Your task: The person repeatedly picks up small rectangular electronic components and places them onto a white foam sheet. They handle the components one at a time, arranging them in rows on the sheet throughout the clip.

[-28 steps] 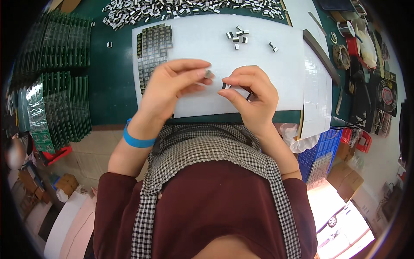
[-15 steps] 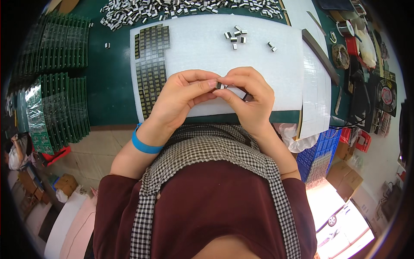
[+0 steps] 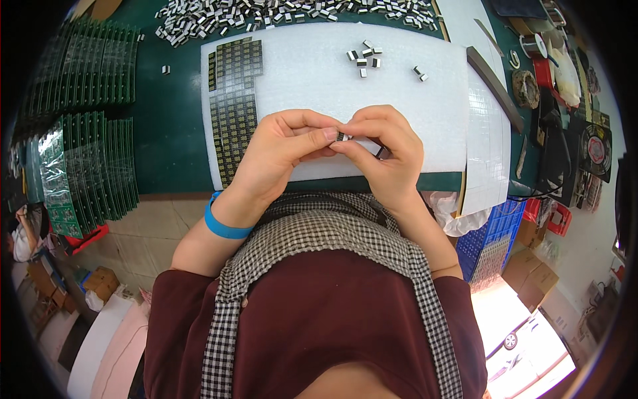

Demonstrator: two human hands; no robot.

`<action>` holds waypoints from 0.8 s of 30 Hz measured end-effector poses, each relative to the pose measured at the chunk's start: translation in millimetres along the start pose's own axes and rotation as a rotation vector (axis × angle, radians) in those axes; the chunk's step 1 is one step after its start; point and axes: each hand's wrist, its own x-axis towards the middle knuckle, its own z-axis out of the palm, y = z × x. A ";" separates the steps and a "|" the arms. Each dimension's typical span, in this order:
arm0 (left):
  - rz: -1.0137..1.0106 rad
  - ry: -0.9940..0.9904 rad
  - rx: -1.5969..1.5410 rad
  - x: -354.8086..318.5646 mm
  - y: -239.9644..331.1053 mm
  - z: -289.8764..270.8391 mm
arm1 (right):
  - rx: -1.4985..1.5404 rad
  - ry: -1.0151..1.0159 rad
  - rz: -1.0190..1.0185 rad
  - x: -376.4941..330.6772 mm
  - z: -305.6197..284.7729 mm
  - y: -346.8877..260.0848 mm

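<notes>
My left hand [image 3: 276, 149] and my right hand [image 3: 391, 147] meet over the white foam sheet [image 3: 319, 80]. Both are closed, pinching one small black-and-white block component [image 3: 342, 137] between thumbs and fingertips. Fingers hide most of that block. A dark piece [image 3: 383, 152] shows by the curled fingers of my right hand; its kind is unclear. Left of my hands, dark label sheets [image 3: 232, 120] with rows of yellow print lie on the foam. Beyond my right hand sits a loose group of similar blocks [image 3: 362, 63], and a pair [image 3: 421, 74] lies further right.
A big heap of blocks [image 3: 292, 12] spreads along the table's far side. Green circuit boards [image 3: 86, 166] stand in rows at the left. On the right are a dark curved strip [image 3: 495, 90], a solder spool [image 3: 531, 44] and a blue crate [image 3: 482, 243].
My fingertips have shifted slightly to the right and down with the block, which is now more covered by my fingers. The other things stay where they were.
</notes>
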 end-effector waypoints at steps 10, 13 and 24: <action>-0.003 -0.048 0.382 -1.8 21.1 4.9 | -0.197 -0.108 -0.078 0.3 -2.5 0.3; 0.021 -0.040 0.423 -2.9 20.3 6.8 | -0.247 -0.138 -0.036 2.1 -3.0 -5.6; 0.567 0.416 1.050 3.3 23.0 0.7 | 0.558 -0.293 0.600 7.1 -23.0 -4.5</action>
